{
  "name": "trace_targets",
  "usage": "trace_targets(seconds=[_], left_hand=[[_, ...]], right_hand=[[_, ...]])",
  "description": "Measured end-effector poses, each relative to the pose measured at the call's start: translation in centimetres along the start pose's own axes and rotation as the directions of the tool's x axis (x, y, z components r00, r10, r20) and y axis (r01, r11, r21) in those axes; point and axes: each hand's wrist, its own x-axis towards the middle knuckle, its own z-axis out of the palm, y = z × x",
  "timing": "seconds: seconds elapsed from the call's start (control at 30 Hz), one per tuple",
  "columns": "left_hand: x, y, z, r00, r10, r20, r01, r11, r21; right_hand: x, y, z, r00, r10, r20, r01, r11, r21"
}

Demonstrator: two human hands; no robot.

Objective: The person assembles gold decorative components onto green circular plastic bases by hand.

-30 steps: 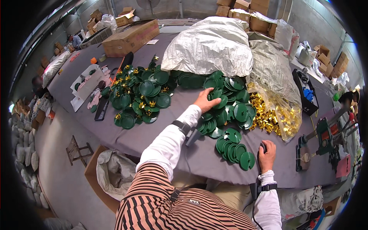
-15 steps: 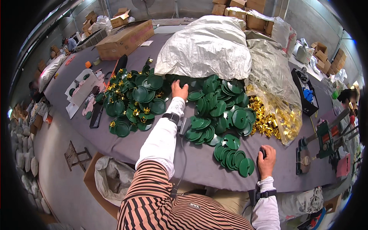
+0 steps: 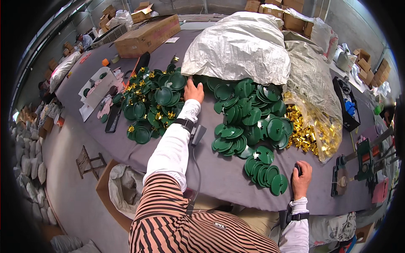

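My left hand [image 3: 194, 92] reaches to the left corner of the white woven sack [image 3: 240, 50], thumb and forefinger apart at the sack's lower edge. Its fingertips are partly hidden in shadow, and I see nothing held there. On its left lies a heap of round green plastic discs [image 3: 163, 96] with gold pieces among them. A larger heap of green discs [image 3: 252, 116] spreads to its right, out from under the sack. At the table's near edge, my right hand [image 3: 302, 179] is closed round a small black object [image 3: 298, 168], mostly covered by the fingers. Beside it rests a fanned row of green discs [image 3: 265, 173].
Gold pieces [image 3: 300, 133] spill from a clear plastic bag [image 3: 327, 137]. A black tray [image 3: 346, 105] and a hand-press-like tool [image 3: 363, 162] stand at the right. A cardboard box [image 3: 147, 36] sits far left on the grey cloth-covered table [image 3: 190, 168]. A folding stool [image 3: 90, 161] stands on the floor.
The view has shifted, so the table's things appear farther right. My left hand has moved left, toward the sack's corner and the left heap. My right hand stays beside the fanned discs.
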Motion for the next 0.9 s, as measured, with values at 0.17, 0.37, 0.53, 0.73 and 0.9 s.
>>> trace_targets(seconds=[0.17, 0.37, 0.53, 0.73, 0.9], left_hand=[[2.8, -1.0, -2.6, 0.987, 0.01, -0.162, -0.026, 0.995, -0.098], [9.8, -6.9, -4.7, 0.977, -0.182, -0.113, 0.164, 0.975, -0.151], [12.8, -9.1, -3.8, 0.99, -0.11, 0.089, 0.103, 0.991, 0.08], [10.1, -6.4, -6.4, 0.971, 0.048, 0.236, -0.035, 0.998, -0.061], [-5.7, 3.3, -5.9, 0.77, 0.31, 0.558, 0.02, 0.862, -0.506]], right_hand=[[0.0, -0.1, 0.1, 1.0, -0.006, -0.003, 0.006, 1.0, 0.022], [-0.2, -0.8, -0.5, 1.0, 0.011, 0.002, -0.011, 1.0, 0.006], [-1.1, 0.5, -0.5, 0.999, 0.01, -0.036, -0.011, 1.0, -0.017], [0.4, 0.4, 0.8, 0.999, -0.014, -0.047, 0.015, 1.0, 0.011], [0.1, 0.8, 0.4, 0.996, 0.043, -0.08, -0.038, 0.998, 0.055]])
